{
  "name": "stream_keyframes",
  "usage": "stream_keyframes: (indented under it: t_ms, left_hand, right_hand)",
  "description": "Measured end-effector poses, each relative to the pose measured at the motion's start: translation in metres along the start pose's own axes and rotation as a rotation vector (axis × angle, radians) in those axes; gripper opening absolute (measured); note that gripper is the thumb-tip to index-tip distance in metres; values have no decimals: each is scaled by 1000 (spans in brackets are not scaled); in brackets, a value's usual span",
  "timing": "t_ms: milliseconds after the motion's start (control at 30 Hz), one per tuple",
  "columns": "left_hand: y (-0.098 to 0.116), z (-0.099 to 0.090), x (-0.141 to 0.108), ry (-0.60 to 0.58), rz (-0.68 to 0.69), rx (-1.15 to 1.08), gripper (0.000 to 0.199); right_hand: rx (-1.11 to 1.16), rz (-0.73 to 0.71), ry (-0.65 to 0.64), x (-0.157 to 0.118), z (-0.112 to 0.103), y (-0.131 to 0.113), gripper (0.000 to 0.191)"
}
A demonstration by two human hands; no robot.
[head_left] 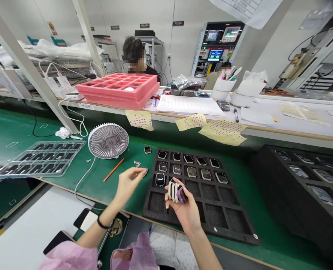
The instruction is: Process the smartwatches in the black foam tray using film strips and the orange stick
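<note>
My left hand is above the green mat, its fingertips pinching or touching a small dark watch case; I cannot tell whether it is lifted. My right hand is over a black foam compartment tray and grips a white ribbed band together with a purple-edged piece. The upper tray cells hold several smartwatch bodies, such as one with a lit screen. The lower cells show no watches. A loose watch body lies on the mat beyond the tray.
A small metal part and an orange pencil lie near my left hand. A white desk fan, a clear plastic tray and a black tray of devices surround the mat. A person sits behind a pink foam tray.
</note>
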State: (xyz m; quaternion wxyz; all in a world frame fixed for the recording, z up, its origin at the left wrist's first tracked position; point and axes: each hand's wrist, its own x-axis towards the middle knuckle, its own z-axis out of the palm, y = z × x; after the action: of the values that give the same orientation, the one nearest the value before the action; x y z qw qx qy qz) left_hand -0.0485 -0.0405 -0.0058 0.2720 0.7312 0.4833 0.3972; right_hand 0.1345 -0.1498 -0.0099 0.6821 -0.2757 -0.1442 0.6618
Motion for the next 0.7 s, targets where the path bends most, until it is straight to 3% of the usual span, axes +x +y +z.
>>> stream_keyframes:
  t_ms: [100, 167, 267, 367, 467, 533, 600, 700]
  left_hand:
    - [43, 27, -26, -7, -61, -386, 18]
    - [58, 43, -36, -1, -111, -531, 16]
    - [67, 61, -42, 43, -191, -653, 18]
    - [67, 66, -43, 69, -236, -670, 23]
    - [59, 55, -35, 183, -168, -535, 21]
    - [44, 40, -26, 284, -72, -316, 18]
    - [19, 22, -16, 305, 0, -18, 19]
    - [-26, -1, -7, 292, -16, 399, 21]
  right_hand:
    - [-4, -70, 30, -2, 6, 6, 33]
    - [-18, -108, 43, -4, 7, 10, 35]
    - [-37, -171, 51, -7, 9, 14, 38]
    - [-58, -237, 46, -9, 11, 15, 42]
    - [-96, -265, 37, -11, 12, 12, 44]
    - [-121, -257, 35, -12, 11, 10, 42]
    - [-132, -244, 43, -12, 9, 9, 40]
    - [-131, -228, 56, -13, 5, 9, 41]
